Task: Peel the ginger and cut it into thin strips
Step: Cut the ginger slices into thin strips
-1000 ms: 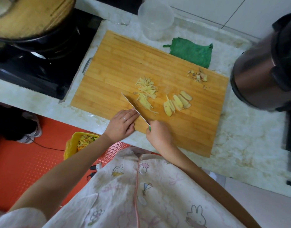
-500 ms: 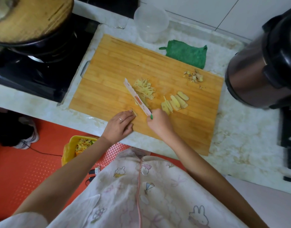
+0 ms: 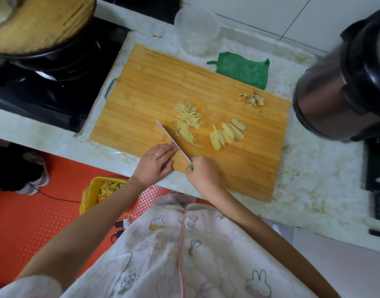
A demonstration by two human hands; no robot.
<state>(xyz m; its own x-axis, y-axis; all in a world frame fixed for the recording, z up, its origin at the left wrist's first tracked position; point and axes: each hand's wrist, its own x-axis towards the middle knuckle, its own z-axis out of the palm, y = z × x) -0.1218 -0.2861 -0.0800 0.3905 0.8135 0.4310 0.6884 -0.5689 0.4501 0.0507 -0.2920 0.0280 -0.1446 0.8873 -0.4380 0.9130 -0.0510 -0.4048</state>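
A wooden cutting board (image 3: 154, 87) lies on the marble counter. On it are a pile of thin ginger strips (image 3: 188, 121), a fanned row of ginger slices (image 3: 226, 133) to its right, and ginger peel scraps (image 3: 252, 98) near the far right corner. My right hand (image 3: 203, 174) grips the green handle of a knife (image 3: 174, 141) whose blade points away to the left, just left of the strips. My left hand (image 3: 155, 163) rests on the board's near edge, with straight fingers touching the blade's side.
A black stove with a wooden-lidded pot (image 3: 34, 20) stands at the left. A clear plastic container (image 3: 196, 31) and a green cloth (image 3: 242, 68) lie behind the board. A steel cooker (image 3: 343, 82) stands at the right. A yellow waste bin (image 3: 101, 193) sits on the floor.
The knife blade tilted flat-side up half a second ago and now stands on edge again. My left fingers moved up against the blade. The ginger has not moved.
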